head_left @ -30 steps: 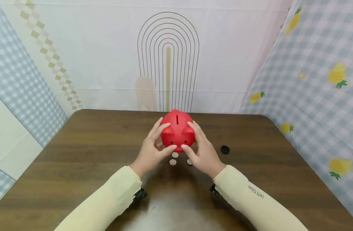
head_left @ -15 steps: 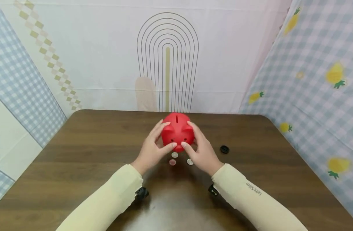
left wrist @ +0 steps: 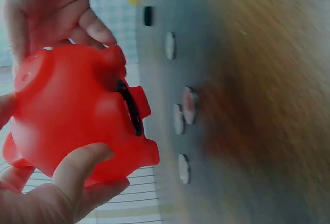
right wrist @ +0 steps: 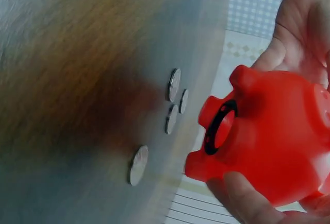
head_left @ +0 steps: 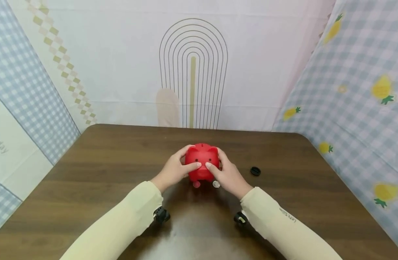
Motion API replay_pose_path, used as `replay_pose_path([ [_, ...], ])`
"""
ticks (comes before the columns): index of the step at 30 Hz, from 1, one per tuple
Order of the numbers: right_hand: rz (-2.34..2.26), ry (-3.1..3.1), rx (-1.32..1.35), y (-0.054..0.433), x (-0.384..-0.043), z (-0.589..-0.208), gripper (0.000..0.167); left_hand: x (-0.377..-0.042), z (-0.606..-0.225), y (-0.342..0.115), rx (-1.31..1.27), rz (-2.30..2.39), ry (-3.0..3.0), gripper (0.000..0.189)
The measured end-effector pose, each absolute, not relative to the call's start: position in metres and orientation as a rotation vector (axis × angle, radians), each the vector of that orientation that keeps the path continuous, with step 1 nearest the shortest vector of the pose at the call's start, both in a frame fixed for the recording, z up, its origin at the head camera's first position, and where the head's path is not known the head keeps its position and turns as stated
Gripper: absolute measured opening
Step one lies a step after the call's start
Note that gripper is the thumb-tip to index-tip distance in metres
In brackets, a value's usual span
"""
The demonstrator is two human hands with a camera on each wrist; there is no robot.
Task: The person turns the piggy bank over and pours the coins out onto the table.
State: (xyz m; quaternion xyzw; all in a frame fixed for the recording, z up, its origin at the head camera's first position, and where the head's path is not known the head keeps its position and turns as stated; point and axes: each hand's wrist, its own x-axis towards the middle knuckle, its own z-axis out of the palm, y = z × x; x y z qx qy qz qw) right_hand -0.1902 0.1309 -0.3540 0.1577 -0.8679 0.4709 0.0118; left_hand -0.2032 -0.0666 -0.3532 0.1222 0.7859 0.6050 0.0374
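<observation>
Piggy bank (head_left: 202, 155), round, red and smooth as moulded plastic, hanging between two gripping hands

Both hands are holding the piggy bank above a dark brown, wood-grained table (head_left: 127, 155), near its middle, its stubby feet staying clear of the surface in the wrist views. The left hand (head_left: 174, 169) is curling its fingers round one side and the right hand (head_left: 230, 174) round the other, both thumbs pressing beside the snout. From the head view, the hands are hiding the flanks, and the top slot is showing only as a small dark mark.

Underneath, a black ring (right wrist: 210, 144) is framing a round opening; the left wrist view is catching it nearly edge-on. Four thin, silvery round coins (right wrist: 138, 165) are lying flat below, though only two are plainly showing from the head, one looking reddish. A black disc-shaped cap (head_left: 255, 170) is resting apart on the right, appearing only as a blurred dark block in the left wrist view.

Cream fabric sleeves (head_left: 120, 220) are running out of frame at the bottom, their printed lettering too small to read surely. Blue-and-white checked cloth (head_left: 361, 126) with yellow pineapples is hanging in soft folds at the right.
</observation>
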Motion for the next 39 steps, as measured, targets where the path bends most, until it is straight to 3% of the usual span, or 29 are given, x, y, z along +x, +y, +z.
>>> replay_pose_path([
  [6,1.25,-2.465,0.708,0.134,-0.187,-0.356,0.069,-0.195,-0.355,-0.064,0.655,1.913,2.592,0.065],
  [13,1.506,-2.836,0.356,0.126,-0.186,-0.355,0.07,-0.2,-0.365,-0.067,0.304,1.881,2.31,0.062],
  [21,1.208,-2.522,0.672,0.129,-0.185,-0.353,0.068,-0.193,-0.356,-0.067,0.613,1.906,2.583,0.066],
  [30,1.442,-2.831,0.399,0.129,-0.194,-0.351,0.068,-0.205,-0.354,-0.065,0.397,1.793,2.459,0.061],
  [39,1.169,-2.507,0.692,0.133,-0.188,-0.348,0.069,-0.195,-0.351,-0.063,0.676,1.903,2.633,0.065],
])
